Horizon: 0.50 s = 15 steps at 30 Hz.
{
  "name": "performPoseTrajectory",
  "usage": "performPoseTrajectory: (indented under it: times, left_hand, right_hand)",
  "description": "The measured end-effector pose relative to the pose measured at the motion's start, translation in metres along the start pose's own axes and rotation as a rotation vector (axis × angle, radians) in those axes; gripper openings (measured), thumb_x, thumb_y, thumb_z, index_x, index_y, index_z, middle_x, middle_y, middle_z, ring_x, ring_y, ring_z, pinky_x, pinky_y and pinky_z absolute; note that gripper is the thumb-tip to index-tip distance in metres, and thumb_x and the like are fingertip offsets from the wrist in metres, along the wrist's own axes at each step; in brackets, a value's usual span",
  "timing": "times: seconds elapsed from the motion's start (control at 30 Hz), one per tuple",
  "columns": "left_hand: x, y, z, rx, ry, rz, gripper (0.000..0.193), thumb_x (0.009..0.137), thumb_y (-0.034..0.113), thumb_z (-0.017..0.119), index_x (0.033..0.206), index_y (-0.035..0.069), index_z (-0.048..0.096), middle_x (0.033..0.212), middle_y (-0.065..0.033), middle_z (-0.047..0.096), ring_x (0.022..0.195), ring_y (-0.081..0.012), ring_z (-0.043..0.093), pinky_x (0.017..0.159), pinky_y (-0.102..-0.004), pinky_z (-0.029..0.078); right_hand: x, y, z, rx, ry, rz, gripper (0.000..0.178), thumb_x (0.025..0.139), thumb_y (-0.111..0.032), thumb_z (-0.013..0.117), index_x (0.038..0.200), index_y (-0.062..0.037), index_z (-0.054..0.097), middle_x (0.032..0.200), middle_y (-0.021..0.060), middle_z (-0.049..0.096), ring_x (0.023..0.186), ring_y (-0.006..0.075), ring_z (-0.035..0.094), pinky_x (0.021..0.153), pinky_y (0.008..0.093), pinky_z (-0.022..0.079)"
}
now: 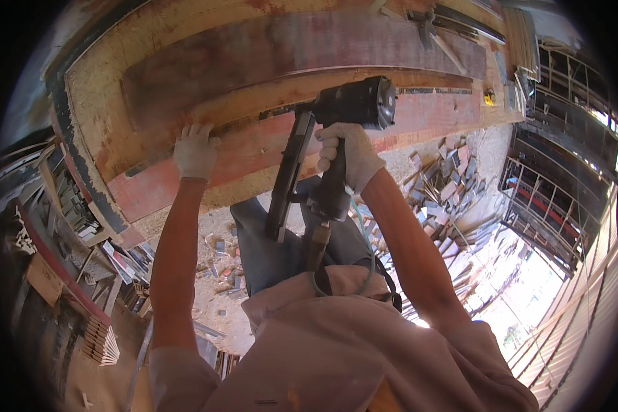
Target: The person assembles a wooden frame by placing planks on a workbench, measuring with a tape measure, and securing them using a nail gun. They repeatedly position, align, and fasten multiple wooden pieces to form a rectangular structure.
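My right hand, in a white glove, is wrapped round the handle of a black nail gun. The gun's long magazine slants down toward my lap, and a thin pale air hose curves beneath it. My left hand, also gloved, presses on a reddish plank along the near side of the worktable, its fingers stretched forward. Beyond this plank lies a wider dark-red board. A gap between the two shows wood and dark strips.
Scrap wood offcuts are heaped on the floor to the right. More timber pieces are stacked at the left. Metal racks stand on the far right. A small yellow and black item sits at the table's right end, near loose sticks.
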State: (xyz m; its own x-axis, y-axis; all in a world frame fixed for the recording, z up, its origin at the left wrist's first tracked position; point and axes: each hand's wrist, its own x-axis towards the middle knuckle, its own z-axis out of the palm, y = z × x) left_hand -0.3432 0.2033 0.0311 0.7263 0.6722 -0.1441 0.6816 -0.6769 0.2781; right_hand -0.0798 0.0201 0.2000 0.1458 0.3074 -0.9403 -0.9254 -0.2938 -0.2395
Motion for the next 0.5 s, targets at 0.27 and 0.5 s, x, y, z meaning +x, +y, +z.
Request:
performPoseTrajectory:
  times: [0.27, 0.5]
  left_hand:
    - [0.0, -0.003, -0.011, -0.015, -0.028, 0.079, 0.036, 0.084, 0.028, 0.072, 0.116, 0.013, 0.072, 0.113, -0.0081, 0.069, 0.108, -0.0316, 0.064, 0.091, -0.0461, 0.053]
    - [-0.049, -0.139, -0.043, 0.149, 0.053, 0.172, 0.038, 0.084, 0.028, 0.07, 0.118, 0.011, 0.07, 0.115, -0.0102, 0.069, 0.105, -0.0329, 0.064, 0.09, -0.0473, 0.053]
  right_hand:
    - [0.0, 0.035, 0.031, 0.021, 0.043, -0.089, 0.005, 0.091, -0.006, 0.057, 0.087, -0.0034, 0.058, 0.061, -0.0062, 0.031, 0.049, 0.0096, 0.032, 0.05, 0.0295, 0.033]
    - [-0.011, 0.06, 0.05, 0.072, -0.019, -0.119, 0.011, 0.093, -0.01, 0.055, 0.096, -0.0011, 0.061, 0.062, -0.0077, 0.031, 0.051, 0.0085, 0.032, 0.051, 0.029, 0.033]
